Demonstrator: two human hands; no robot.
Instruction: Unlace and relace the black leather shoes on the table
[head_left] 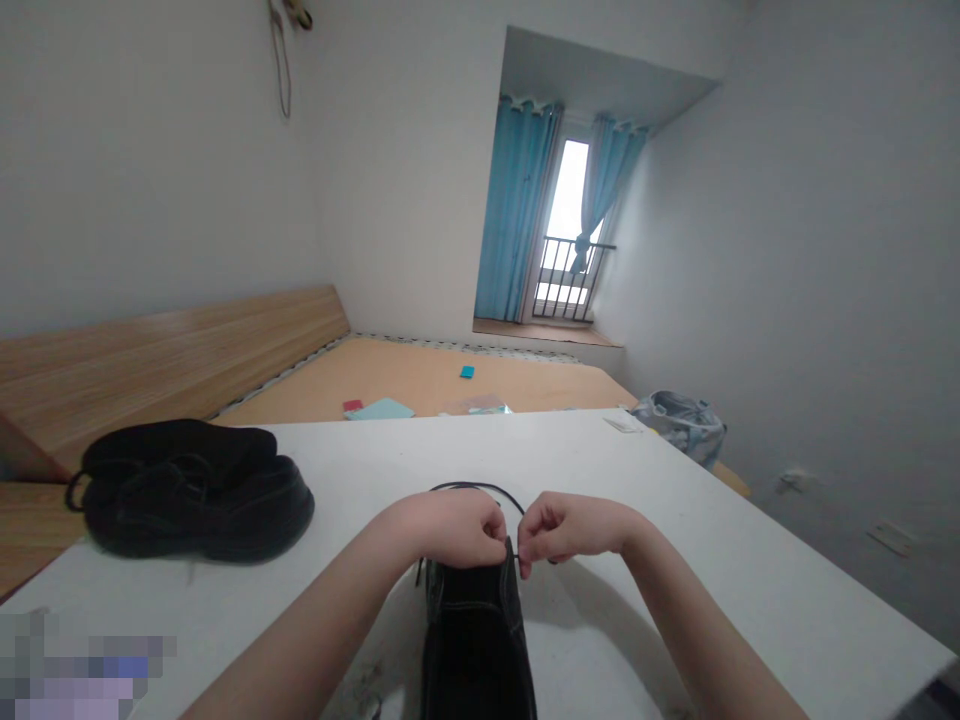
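A black shoe [478,640] stands on the white table in front of me, its heel end toward me. My left hand [465,527] is closed at the shoe's upper side, over the lacing; what its fingertips pinch is hidden. Just right of the shoe, my right hand [566,530] is closed in a pinch on a thin black shoelace [516,556] that runs out from the shoe's edge. Another stretch of black lace [480,485] curves over the table beyond both hands.
A second black shoe [199,490] lies at the table's left side. Behind the white table [337,455] is a bed [405,365] with a blue square [467,372] and papers on it. A fabric bag [681,425] stands beyond the right edge.
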